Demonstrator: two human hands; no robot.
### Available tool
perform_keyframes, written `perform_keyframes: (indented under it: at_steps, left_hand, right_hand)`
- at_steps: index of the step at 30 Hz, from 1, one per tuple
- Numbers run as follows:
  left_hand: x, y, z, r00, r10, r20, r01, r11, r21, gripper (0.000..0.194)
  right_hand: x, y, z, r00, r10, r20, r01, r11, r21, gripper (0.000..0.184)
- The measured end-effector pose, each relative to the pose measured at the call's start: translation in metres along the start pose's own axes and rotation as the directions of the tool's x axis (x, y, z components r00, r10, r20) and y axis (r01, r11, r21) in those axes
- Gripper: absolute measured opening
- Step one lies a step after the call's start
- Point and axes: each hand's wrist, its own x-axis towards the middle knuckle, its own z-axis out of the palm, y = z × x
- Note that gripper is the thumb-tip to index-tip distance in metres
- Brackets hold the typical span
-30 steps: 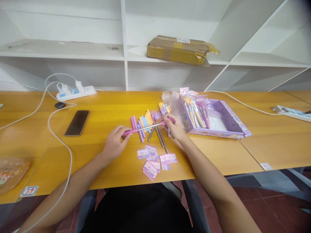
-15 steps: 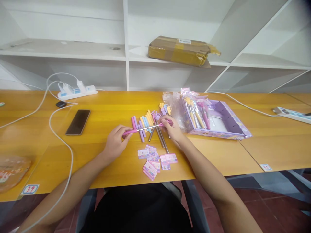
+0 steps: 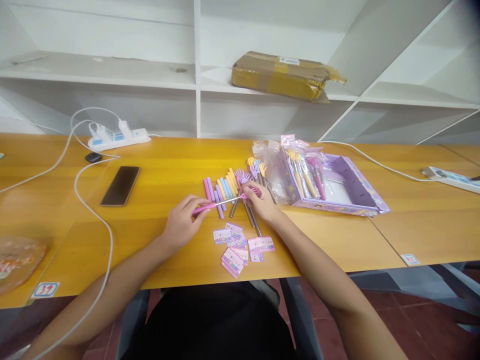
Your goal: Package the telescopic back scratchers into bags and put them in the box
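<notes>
My left hand (image 3: 183, 221) is closed round the pink handle of a back scratcher (image 3: 227, 200), and my right hand (image 3: 260, 202) grips it near its pink claw-shaped head. Its metal rod spans the gap between my hands. Just behind the rod lie loose pink, purple, blue and yellow handle tubes (image 3: 225, 186) in a row. Several back scratcher heads (image 3: 255, 167) in yellow, blue and purple, with bare metal rods, lie by my right hand, which partly hides them. Small printed cards (image 3: 234, 257) are scattered nearer my body.
Right of my hands stands a purple box (image 3: 337, 202) with bagged back scratchers (image 3: 305, 175). Clear plastic bags (image 3: 273, 172) lie against it. Leftward are a phone (image 3: 120, 186), a power strip (image 3: 120, 141) and a white cable (image 3: 95, 215). A taped carton (image 3: 279, 75) rests on the shelf.
My right hand has moved slightly left and down, closer to my left hand, and less of the metal rod shows between them. Both hands still hold the back scratcher.
</notes>
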Motion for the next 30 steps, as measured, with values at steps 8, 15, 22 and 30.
perform_keyframes:
  at_steps: [8,15,22,30]
  left_hand:
    - [-0.001,0.001,0.001,1.000,-0.003,-0.017,0.003,1.000,0.009,0.016]
    - [-0.001,0.002,0.002,1.000,-0.023,-0.011,0.023,1.000,0.007,0.017]
    - [-0.002,0.001,0.004,0.999,-0.034,-0.008,0.034,0.999,0.002,0.017]
    - [-0.004,0.003,0.004,0.999,-0.042,-0.011,0.042,0.999,0.005,0.015]
  right_hand:
    - [-0.002,0.001,0.005,1.000,-0.009,0.030,0.009,1.000,0.000,0.046]
    - [-0.004,-0.002,0.011,0.999,-0.030,0.029,0.030,0.999,-0.026,0.047]
    - [-0.005,-0.003,0.014,0.999,-0.025,0.045,0.026,0.999,-0.026,0.048]
    - [-0.008,-0.005,0.017,0.998,-0.034,0.043,0.036,0.999,-0.029,0.047]
